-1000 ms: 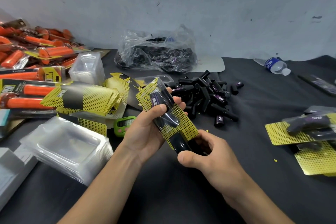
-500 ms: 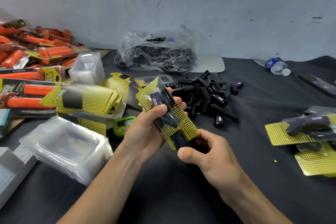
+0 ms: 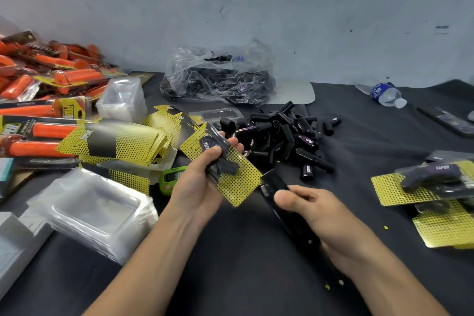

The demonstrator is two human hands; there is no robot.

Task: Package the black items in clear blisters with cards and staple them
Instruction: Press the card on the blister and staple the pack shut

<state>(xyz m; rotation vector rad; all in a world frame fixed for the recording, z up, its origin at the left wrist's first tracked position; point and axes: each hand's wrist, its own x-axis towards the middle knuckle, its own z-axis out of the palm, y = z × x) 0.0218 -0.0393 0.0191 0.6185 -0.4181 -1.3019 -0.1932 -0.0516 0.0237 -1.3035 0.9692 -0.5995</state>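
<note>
The person's left hand (image 3: 197, 187) is grasping a blister pack (image 3: 218, 154) above the desk (image 3: 230, 269), with the thumb lying across the clear shell and the fingers curling behind it. The pack is carrying one black item (image 3: 227, 165) with a purple label, backed by a yellow dotted card (image 3: 238, 182). It is tilting so that its upper end is pointing toward 11 o'clock.

The right hand (image 3: 325, 220) is gripping a long black stapler (image 3: 278, 200), with the thumb resting on top. The stapler's nose is pointing toward 11 o'clock and sitting just beside the card's 4 o'clock edge. Whether the two are touching cannot be told.

- At 12 o'clock from the hands, a loose pile of black items (image 3: 284, 136) is lying on the desk.
- Beyond the pile, a crumpled plastic bag (image 3: 218, 77) holding more dark pieces is sitting near the wall.
- At 10 o'clock, a fanned stack of cards (image 3: 115, 143) is resting beside a heap of orange packaged goods (image 3: 51, 77).
- At 9 o'clock, a green timer (image 3: 171, 177) is showing just beside the left hand.
- At 8 o'clock, a stack of empty blisters (image 3: 97, 208) is sitting near the desk edge.
- At 3 o'clock, several finished packs (image 3: 431, 187) are lying overlapped.
- At 1 o'clock, a water bottle (image 3: 387, 95) is lying on its side.
</note>
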